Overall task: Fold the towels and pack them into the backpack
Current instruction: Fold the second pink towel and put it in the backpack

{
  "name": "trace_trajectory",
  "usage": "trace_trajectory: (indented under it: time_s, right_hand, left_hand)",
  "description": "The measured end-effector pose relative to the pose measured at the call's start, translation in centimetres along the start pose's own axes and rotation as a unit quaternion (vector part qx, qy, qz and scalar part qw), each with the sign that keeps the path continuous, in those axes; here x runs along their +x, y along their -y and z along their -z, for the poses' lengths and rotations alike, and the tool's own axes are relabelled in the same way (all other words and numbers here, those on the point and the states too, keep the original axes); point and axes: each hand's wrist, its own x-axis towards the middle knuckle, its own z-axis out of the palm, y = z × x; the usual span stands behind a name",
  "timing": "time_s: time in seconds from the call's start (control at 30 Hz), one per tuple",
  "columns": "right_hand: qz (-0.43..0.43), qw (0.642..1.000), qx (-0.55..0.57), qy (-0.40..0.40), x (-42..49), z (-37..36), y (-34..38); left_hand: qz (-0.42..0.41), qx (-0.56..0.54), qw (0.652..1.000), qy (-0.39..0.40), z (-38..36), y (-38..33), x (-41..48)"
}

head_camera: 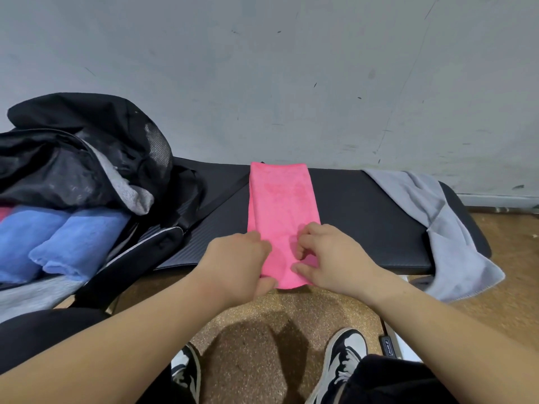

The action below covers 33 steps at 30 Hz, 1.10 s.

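- The pink towel (281, 199) lies as one long narrow strip on the black bench (364, 217), its near end hanging just over the front edge.
- The next fold or roll looks about to start from that near end. To do it well, lift both near corners together and level, keep the long edges lined up, and carry the end straight away up the strip so it doesn't skew.
- The left hand (239, 263) grips the towel's near left corner, fingers curled on top and thumb tucked beneath the hem.
- The right hand (329, 258) sits on the near right side, fingers bent down onto the cloth and thumb along the edge. It looks like a pinch on the corner.
- Both wrists are low and close together, forearms reaching in from below the towel.
- To the left of the pink towel the backpack (87, 147) gapes open, with blue towels (58, 237) already rolled inside.
- To its right, a grey towel (449, 223) droops unfolded over the bench end.
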Motion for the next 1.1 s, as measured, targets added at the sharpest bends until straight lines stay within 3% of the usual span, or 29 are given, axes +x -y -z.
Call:
trace_trajectory:
  time_s: [0.23, 0.43, 0.57, 0.73, 0.8, 0.93, 1.03, 1.1]
  right_hand:
    - [-0.014, 0.999, 0.047, -0.022, 0.6, 0.3, -0.3]
    - [-0.009, 0.997, 0.022, -0.075, 0.8, 0.6, -0.5]
    - [0.016, 0.998, 0.007, -0.058, 1.7, 0.3, -0.6]
    - [0.008, 0.997, -0.048, 0.058, 2.2, -1.4, -0.9]
    - [0.003, 0.997, -0.056, 0.047, 2.2, -1.5, -0.9]
    - [-0.038, 0.999, 0.004, 0.01, 1.9, -1.1, -0.3]
    - [-0.099, 0.993, -0.001, -0.064, 1.7, -0.3, -0.3]
    - [-0.17, 0.984, 0.007, -0.052, 1.4, 0.4, -0.8]
  left_hand:
    - [-0.013, 0.055, 0.998, -0.003, -1.3, -2.2, 0.9]
    - [-0.029, -0.002, 1.0, -0.001, 0.7, -2.3, -0.5]
    - [-0.106, -0.1, 0.98, -0.133, 0.0, -1.2, -1.5]
    - [0.026, -0.04, 0.992, 0.118, -0.4, -0.2, -2.1]
    - [0.038, -0.057, 0.993, 0.099, -0.4, 0.3, -2.0]
    - [0.109, -0.127, 0.985, -0.032, 0.2, 1.4, -0.4]
    - [0.195, -0.155, 0.968, 0.004, -0.3, 2.3, 1.0]
    - [0.208, -0.206, 0.956, 0.014, -0.9, 2.4, 1.8]
